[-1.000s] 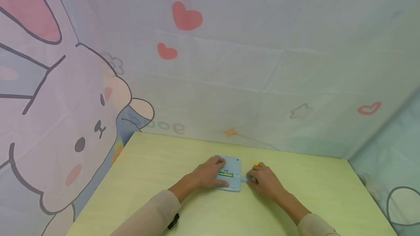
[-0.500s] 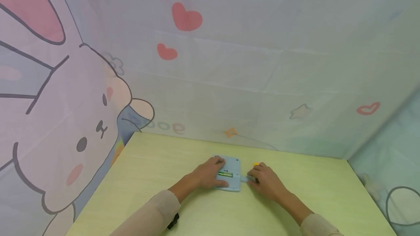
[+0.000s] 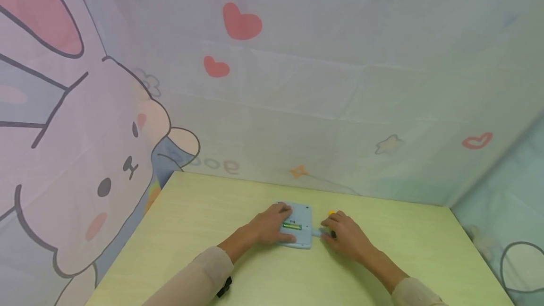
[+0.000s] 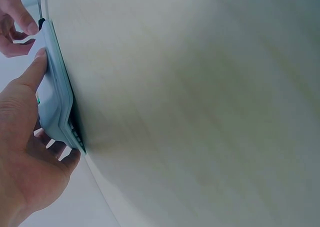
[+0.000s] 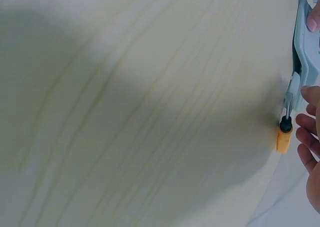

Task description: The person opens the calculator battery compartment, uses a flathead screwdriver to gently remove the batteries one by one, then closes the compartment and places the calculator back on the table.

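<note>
A pale blue calculator (image 3: 302, 221) lies face down on the table, a green battery (image 3: 292, 226) showing in its back. My left hand (image 3: 270, 224) holds it down from the left, thumb on its back and the other fingers curled at its edge. A small pale blue piece, probably the battery cover (image 3: 317, 232), lies against the right side. Over it hovers my right hand (image 3: 343, 236), fingers loosely bent and apart; whether the thumb touches the piece I cannot tell. Close to those fingertips, in the right wrist view, is a screwdriver (image 5: 283, 137) with a yellow-orange handle and black collar.
The pale wooden table (image 3: 204, 211) runs back to a cloth wall (image 3: 331, 89) printed with hearts and a rabbit. A small black object (image 3: 224, 287) shows beside the left sleeve. A thin dark cable loop (image 3: 503, 268) hangs at the right.
My right hand has shifted very slightly to the right, and more of a dark part shows beneath it. The left hand and the calculator stay put.
</note>
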`<state>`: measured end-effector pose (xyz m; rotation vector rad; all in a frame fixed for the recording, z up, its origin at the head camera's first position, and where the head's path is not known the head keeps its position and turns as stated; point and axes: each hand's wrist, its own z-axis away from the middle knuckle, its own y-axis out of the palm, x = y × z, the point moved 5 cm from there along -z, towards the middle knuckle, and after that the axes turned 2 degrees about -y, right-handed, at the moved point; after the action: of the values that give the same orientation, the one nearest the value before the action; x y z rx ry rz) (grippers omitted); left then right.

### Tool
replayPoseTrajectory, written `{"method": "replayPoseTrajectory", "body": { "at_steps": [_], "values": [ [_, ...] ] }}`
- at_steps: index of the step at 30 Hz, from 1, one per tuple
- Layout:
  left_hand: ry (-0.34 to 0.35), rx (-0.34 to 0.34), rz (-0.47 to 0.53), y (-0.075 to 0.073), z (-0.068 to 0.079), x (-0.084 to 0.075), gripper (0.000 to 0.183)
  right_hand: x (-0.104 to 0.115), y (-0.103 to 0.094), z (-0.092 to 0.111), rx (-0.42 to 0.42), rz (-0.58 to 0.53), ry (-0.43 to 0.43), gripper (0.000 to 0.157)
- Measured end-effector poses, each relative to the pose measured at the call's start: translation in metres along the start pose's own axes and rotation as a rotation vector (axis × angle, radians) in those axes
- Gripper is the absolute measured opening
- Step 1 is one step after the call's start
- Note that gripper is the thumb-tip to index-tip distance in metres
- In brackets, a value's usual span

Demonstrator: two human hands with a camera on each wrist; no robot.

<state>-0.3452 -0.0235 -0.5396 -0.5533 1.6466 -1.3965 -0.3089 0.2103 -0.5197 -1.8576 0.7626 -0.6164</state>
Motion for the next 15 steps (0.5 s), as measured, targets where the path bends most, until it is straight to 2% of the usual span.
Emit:
{"method": "replayPoseTrajectory", "body": {
  "at_steps": [15],
  "values": [
    [0.012, 0.003, 0.000, 0.0010, 0.0054, -0.0004, 0.093, -0.0014, 0.0002, 0.0042, -0.010, 0.011, 0.055, 0.030]
  ]
}}
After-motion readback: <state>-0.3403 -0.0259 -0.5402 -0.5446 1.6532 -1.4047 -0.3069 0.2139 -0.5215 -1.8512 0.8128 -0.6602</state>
